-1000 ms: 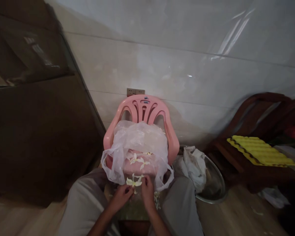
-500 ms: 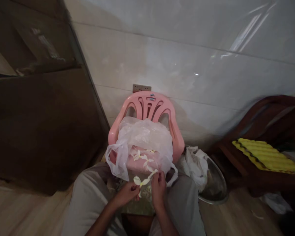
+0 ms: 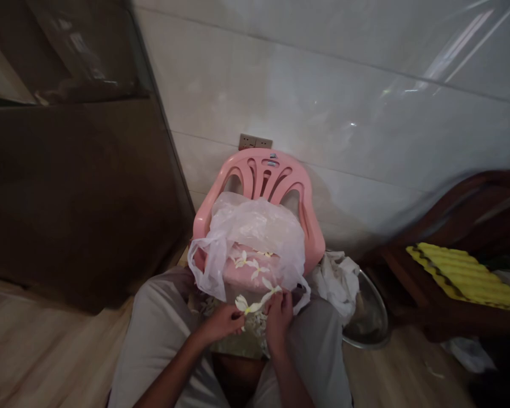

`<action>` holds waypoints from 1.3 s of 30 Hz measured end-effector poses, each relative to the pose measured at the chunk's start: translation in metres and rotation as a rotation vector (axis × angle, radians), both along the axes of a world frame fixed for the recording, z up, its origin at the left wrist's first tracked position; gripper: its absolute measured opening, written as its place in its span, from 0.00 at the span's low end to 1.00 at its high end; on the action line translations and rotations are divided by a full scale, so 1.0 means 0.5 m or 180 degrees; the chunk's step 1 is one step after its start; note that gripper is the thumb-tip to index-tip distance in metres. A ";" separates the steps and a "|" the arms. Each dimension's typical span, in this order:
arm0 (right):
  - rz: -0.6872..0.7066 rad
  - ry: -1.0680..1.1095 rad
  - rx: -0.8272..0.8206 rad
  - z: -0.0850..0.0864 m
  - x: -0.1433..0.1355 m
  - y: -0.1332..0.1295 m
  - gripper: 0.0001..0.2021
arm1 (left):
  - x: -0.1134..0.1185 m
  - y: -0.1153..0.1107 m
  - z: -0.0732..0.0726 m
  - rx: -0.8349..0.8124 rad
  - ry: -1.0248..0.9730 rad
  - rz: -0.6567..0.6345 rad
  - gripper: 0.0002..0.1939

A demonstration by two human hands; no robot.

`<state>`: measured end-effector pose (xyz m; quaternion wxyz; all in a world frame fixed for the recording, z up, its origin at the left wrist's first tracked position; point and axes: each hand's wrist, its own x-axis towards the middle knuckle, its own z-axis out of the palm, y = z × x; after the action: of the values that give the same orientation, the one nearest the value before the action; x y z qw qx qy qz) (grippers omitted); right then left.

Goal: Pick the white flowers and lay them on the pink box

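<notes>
Standing against the pale tiled wall [image 3: 323,102], below a socket plate [image 3: 255,141], a pink chair [image 3: 317,243] is draped with a translucent plastic bag [image 3: 259,224]. On its seat, framed by the bag's handles, two loose flowers [image 3: 258,269] are laid. Nearer the lap, small white blossoms [image 3: 259,328] are scattered on a greenish surface [image 3: 233,348].

At lower centre, a pale flower [image 3: 243,305] is pinched between the nearly closed fingertips of the left hand [image 3: 224,324]. Another white flower [image 3: 271,290] is held at the closed fingertips of the right hand [image 3: 279,318] (whether the two are joined cannot be told).

The left of the frame is filled by a dark panel [image 3: 76,198]. At right, a metal basin [image 3: 372,326] with crumpled white material [image 3: 340,280] is set beside the knee, and a yellow ridged pad [image 3: 463,272] is carried by a wooden seat [image 3: 403,280]. Both hands are flanked by grey-trousered knees [image 3: 161,306], just short of the chair's front edge.
</notes>
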<state>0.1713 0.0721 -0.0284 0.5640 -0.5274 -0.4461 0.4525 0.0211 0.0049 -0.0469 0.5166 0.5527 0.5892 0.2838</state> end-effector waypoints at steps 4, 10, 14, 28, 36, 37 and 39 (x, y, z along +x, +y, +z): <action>-0.0329 0.0292 0.0028 0.017 0.027 0.028 0.13 | -0.017 -0.014 -0.005 0.0219 0.0938 0.0034 0.12; -0.0052 -0.0142 -0.0128 -0.009 0.048 0.041 0.16 | -0.025 -0.007 -0.020 0.0235 0.0307 0.0673 0.21; 0.0873 -0.0660 -0.0247 -0.050 0.010 0.027 0.17 | -0.019 0.008 -0.024 0.0319 -0.0286 0.1016 0.25; 0.1051 -0.1089 0.0218 -0.065 -0.025 0.054 0.21 | -0.030 0.020 0.000 0.0215 -0.1209 0.1594 0.32; 0.2155 -0.0611 -0.0035 -0.047 -0.058 -0.026 0.19 | -0.031 0.023 -0.003 0.0365 -0.0981 0.1381 0.31; 0.2170 -0.0542 -0.0040 -0.045 -0.062 -0.026 0.19 | -0.033 0.022 -0.004 0.0386 -0.0947 0.1377 0.31; 0.2207 -0.0431 -0.0076 -0.044 -0.066 -0.025 0.19 | -0.038 0.020 -0.006 0.0420 -0.0893 0.1365 0.31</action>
<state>0.1381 0.0597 -0.0504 0.3398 -0.3799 -0.6297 0.5863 0.0024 0.0148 -0.0501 0.4841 0.4030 0.5956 0.4984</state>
